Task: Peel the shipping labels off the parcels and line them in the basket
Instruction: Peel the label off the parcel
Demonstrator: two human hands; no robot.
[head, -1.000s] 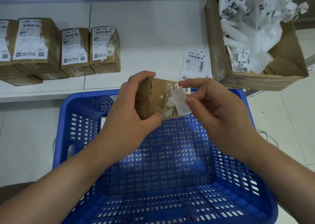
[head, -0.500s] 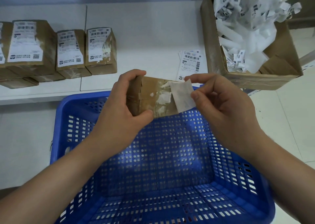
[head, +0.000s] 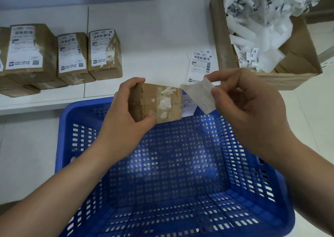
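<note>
My left hand (head: 126, 114) grips a small brown parcel (head: 159, 103) over the far rim of the blue perforated basket (head: 162, 173). White label scraps still cling to the parcel's face. My right hand (head: 249, 106) pinches a torn white label piece (head: 200, 96) between thumb and forefinger, held free just right of the parcel. The basket's floor shows no parcels. A white paper with handwriting (head: 188, 106) hangs on the basket's far wall behind the parcel.
Several labelled brown parcels (head: 72, 56) stand in a row on the white shelf (head: 153, 38) at the left. Flat labels (head: 198, 65) lie on the shelf to the right. A cardboard box (head: 271, 38) full of crumpled peeled labels stands at the far right.
My right hand has pulled the label piece fully off the parcel and moved it to the right. My left hand keeps hold of the parcel.
</note>
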